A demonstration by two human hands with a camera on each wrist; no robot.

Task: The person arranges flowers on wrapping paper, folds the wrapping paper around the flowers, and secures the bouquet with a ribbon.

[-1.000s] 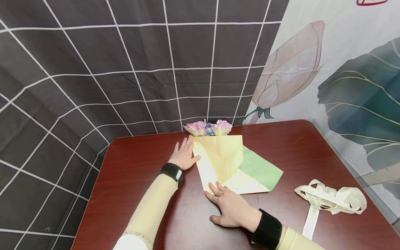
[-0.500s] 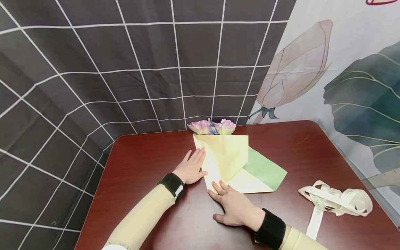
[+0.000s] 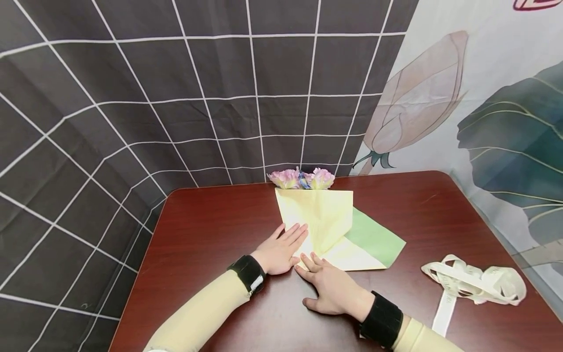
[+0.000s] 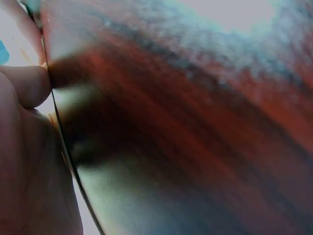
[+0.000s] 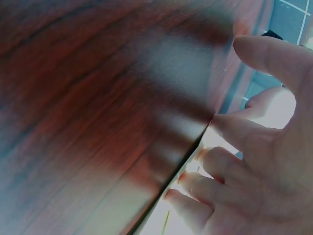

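Broad dark-red wooden bench (image 3: 211, 230) with rounded corners, set against a black cloth with a white grid and a pale floral hanging.

On the far middle of the bench, lying flat: folded sheet of wrapping paper, cream-yellow on one face and green on the other (image 3: 325, 220), tapering to a point on the near side. Wrapped around a small bunch of pink and purple flowers (image 3: 302, 179), whose heads poke out past the far edge of the paper.

To the right and well apart, near the bench edge: loose tangle of cream ribbon (image 3: 472, 283), one tail trailing toward the near side.

Left hand (image 3: 281, 250) laid flat, fingers straight, fingertips resting on the left folded edge of the paper near its point; grip spread, clamped on nothing. Right hand (image 3: 331, 286) also flat on the bench, fingers extended, tips touching the near point of the wrap; grip likewise spread and only pressing. Wrist views blurred; right wrist view shows fingers (image 5: 222, 164) against a pale paper edge on the wood.

Judged handling: very light, thin and springy, likely to unfold once pressure lifts; creases easily, slides readily on the smooth wood. Flower heads probably fragile, best left untouched. Best held around the narrow lower part where the layers overlap, gathering paper and stems together, squeezing gently.
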